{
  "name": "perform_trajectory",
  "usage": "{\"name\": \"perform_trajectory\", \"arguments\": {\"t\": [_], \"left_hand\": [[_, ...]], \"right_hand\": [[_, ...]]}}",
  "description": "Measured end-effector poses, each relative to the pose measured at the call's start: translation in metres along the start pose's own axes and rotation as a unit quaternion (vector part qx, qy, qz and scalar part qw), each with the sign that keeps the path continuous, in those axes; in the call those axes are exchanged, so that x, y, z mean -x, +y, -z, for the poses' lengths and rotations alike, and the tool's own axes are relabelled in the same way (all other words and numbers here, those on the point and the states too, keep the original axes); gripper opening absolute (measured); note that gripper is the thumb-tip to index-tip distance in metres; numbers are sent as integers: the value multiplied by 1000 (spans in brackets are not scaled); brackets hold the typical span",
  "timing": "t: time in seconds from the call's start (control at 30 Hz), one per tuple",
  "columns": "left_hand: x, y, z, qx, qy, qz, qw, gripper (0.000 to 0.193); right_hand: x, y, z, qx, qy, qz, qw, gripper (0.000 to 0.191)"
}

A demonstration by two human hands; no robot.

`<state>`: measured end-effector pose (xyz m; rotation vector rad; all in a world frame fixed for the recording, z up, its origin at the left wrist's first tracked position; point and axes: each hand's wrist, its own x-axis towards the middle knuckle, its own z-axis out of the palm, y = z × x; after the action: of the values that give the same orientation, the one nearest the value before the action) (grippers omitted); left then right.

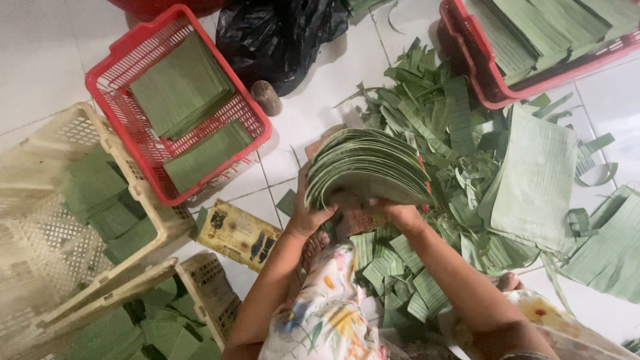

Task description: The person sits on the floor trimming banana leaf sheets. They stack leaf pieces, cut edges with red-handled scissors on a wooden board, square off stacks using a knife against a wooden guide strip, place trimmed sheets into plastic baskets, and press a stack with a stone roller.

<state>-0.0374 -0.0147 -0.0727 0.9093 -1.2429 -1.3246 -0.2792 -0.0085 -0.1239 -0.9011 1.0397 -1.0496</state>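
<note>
1. I see both hands — left hand (308, 215), right hand (399, 213) — grasping the leaf stack (365, 167) above the floor scraps (427, 120).
2. Step in hand, I judge: squaring the stack — next calls for steady, even grip.

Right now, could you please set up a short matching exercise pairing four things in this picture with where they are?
Things:
1. red basket
2. black bag
3. stack of leaves
4. cream crate

Places:
A. held in both hands
B. far left, against the red basket
C. top centre, on the floor
D. upper left, holding cut green sheets

Pairs: 1-D, 2-C, 3-A, 4-B
</note>
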Motion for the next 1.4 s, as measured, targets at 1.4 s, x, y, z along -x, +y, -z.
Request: {"name": "perform_trajectory", "arguments": {"t": [1.4], "left_hand": [[10,-86,35,-102,94,397,907,50]], "right_hand": [[-26,35,9,263,83,90,957,105]]}}
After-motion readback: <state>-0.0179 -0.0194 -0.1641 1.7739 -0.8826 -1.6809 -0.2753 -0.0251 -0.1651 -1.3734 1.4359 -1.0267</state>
